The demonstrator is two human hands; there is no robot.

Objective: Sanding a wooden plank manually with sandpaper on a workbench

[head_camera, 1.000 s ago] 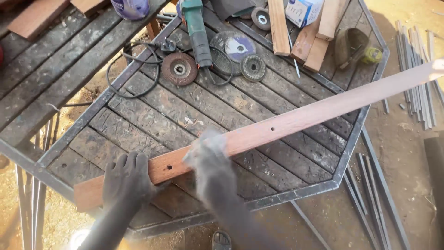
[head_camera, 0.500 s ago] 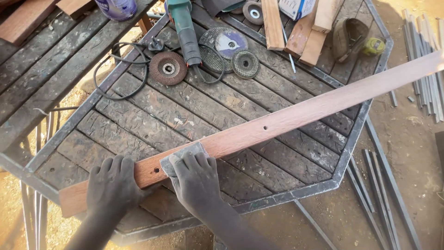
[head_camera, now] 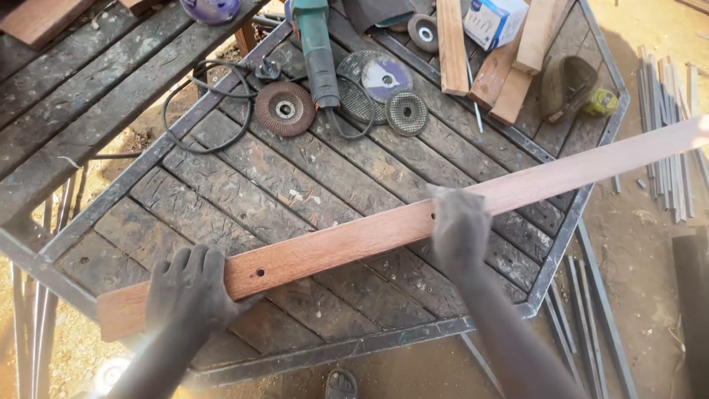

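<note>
A long reddish-brown wooden plank [head_camera: 354, 240] with two small drilled holes lies slantwise across the slatted surface [head_camera: 244, 177], its far end jutting past the right edge. The left hand [head_camera: 188, 288] presses flat near its near end, fingers [head_camera: 193, 260] curled over it; the right hand [head_camera: 459, 229] clasps a pale pad against its middle. A green angle grinder [head_camera: 316, 46] and loose discs [head_camera: 284, 108] lie toward the far edge, well apart
</note>
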